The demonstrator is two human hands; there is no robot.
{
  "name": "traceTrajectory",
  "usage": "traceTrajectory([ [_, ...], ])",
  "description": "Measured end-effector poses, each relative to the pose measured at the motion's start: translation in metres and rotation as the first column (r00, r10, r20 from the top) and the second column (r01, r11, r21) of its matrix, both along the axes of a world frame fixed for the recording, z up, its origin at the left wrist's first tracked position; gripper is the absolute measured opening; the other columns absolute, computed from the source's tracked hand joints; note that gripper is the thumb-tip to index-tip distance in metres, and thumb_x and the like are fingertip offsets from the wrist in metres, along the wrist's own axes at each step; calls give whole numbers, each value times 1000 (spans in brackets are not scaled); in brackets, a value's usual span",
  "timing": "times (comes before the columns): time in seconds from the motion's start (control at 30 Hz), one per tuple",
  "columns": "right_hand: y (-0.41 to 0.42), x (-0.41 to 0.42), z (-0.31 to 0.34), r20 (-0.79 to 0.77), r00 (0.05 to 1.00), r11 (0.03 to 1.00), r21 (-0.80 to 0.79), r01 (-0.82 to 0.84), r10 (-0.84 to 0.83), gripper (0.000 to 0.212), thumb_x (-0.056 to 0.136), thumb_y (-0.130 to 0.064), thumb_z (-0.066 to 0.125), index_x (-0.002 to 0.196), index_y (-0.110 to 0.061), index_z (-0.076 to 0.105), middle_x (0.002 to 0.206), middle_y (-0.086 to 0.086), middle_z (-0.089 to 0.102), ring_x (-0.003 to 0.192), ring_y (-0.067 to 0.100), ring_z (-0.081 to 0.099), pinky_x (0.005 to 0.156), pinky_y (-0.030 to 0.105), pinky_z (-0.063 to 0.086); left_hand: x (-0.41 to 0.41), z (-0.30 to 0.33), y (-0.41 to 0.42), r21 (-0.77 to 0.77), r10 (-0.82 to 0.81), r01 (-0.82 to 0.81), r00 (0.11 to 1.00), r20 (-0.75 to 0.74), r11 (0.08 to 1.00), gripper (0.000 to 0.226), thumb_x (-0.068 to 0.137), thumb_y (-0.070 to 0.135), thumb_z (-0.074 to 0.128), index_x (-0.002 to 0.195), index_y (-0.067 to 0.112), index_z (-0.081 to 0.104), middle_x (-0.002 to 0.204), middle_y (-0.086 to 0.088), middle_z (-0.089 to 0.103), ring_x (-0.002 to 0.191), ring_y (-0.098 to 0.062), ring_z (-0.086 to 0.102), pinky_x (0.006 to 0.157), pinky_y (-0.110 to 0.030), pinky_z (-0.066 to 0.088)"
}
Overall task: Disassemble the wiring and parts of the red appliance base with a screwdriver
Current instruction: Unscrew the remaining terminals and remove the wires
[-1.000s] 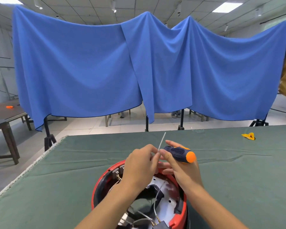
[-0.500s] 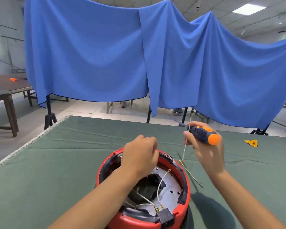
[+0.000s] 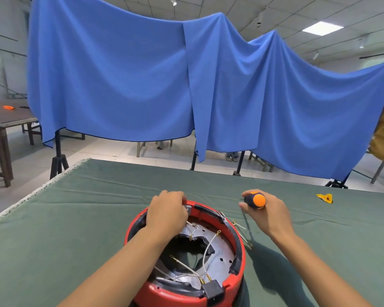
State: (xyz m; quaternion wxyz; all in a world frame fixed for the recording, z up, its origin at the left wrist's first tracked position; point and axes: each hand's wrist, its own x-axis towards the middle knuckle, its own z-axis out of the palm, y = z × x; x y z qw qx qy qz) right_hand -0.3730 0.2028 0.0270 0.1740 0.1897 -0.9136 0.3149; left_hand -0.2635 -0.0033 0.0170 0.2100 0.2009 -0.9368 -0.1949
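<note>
A: Is there any brand or writing to read?

B: No, I can read nothing on the red appliance base (image 3: 238, 258) or on the screwdriver (image 3: 255, 200).

A: Where is the base, and how does it lie?

B: It stands on the green bench (image 3: 75, 218), near the front edge, with its open side up. White wires (image 3: 205, 251) lie inside, and a black connector block (image 3: 213, 290) sits at the near rim.

A: And the hands?

B: The left hand (image 3: 167, 214) curls over the far rim of the base. The right hand (image 3: 266, 214) is closed around the screwdriver, just right of the base. The orange handle end points toward the camera; the shaft is hidden. A loose wire (image 3: 242, 234) lies on the bench between them.
</note>
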Motion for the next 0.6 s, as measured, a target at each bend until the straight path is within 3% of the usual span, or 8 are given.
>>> traceTrajectory([
  [0.1,-3,13,9,-73,996,986,-155,-60,49,10,80,-38,73,86,-31,70,79,-5,73,84,23,68,77,37,53,4,8,-2,153,57,-46,996,-64,987,32,88,11,47,112,24,64,119,-7,57,119,-25,43,95,-34,36],
  [0.17,-7,25,15,-159,987,973,-217,-73,39,15,79,-40,72,75,-26,70,67,-4,71,74,24,68,72,37,53,11,16,-8,79,99,-96,994,-40,992,33,87,11,47,114,22,62,119,-4,58,122,-24,38,93,-35,35],
  [0.23,-13,37,20,-215,977,945,-316,-81,12,31,78,-41,71,66,-12,68,54,5,65,63,33,64,68,42,53,22,21,-15,-26,142,-140,986,82,990,32,87,15,47,118,19,56,123,-4,55,121,-26,39,89,-36,37],
  [0.3,-21,48,23,-221,975,864,-483,-142,37,41,75,-40,68,63,-1,64,50,17,59,54,40,58,61,47,51,36,22,-18,-87,189,-174,957,219,981,28,88,17,47,115,15,50,123,-8,50,118,-29,43,82,-35,37],
  [0.33,-26,55,25,-223,971,794,-573,-206,91,35,74,-36,65,64,-3,64,52,18,58,49,38,56,57,44,51,42,20,-17,-117,210,-186,944,254,976,26,87,17,47,113,15,48,122,-9,49,116,-29,45,79,-35,36],
  [0.4,-38,69,27,-236,950,630,-711,-312,204,11,72,-25,63,69,-15,65,52,10,59,41,25,52,48,27,44,46,13,-14,-195,245,-200,939,242,960,25,87,13,48,112,15,45,118,-8,48,111,-29,49,74,-34,36],
  [0.47,-46,78,27,-258,927,523,-768,-368,273,2,71,-17,63,73,-18,63,51,-2,57,40,13,49,46,19,40,44,6,-17,-245,257,-211,950,176,946,25,87,9,48,110,17,46,114,-5,50,107,-27,54,69,-32,35],
  [0.6,-53,85,23,-292,890,468,-769,-436,350,9,70,-10,62,63,-12,57,59,-1,60,41,11,50,46,20,42,31,0,-40,-217,164,-143,983,83,966,27,84,12,52,106,25,60,109,1,60,102,-26,58,71,-32,38],
])
